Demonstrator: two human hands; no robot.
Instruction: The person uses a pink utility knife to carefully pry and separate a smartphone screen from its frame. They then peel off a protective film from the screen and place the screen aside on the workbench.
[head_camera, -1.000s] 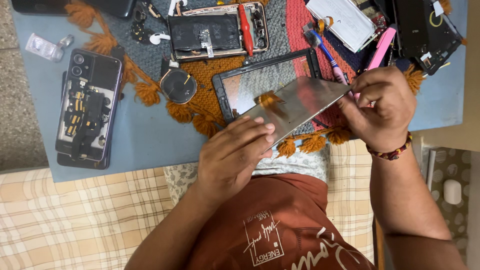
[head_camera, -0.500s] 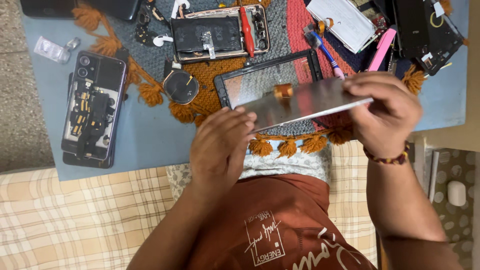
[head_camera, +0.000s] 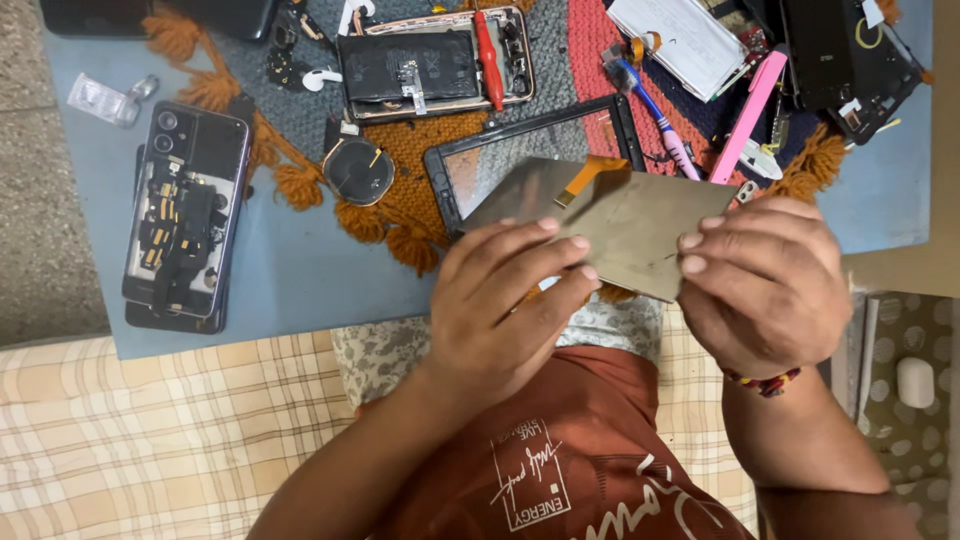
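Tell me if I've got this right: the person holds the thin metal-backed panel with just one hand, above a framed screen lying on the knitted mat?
Not quite. The head view shows both hands on the panel: the left hand has its grip on the near left edge and the right hand on the right edge. The rest stands: it is held above the framed screen on the knitted mat.

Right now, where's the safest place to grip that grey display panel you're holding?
By its bare long edges, as the left hand and right hand do, coming from either side of the grey display panel; avoid the far edge, where the orange flex ribbon sticks out.
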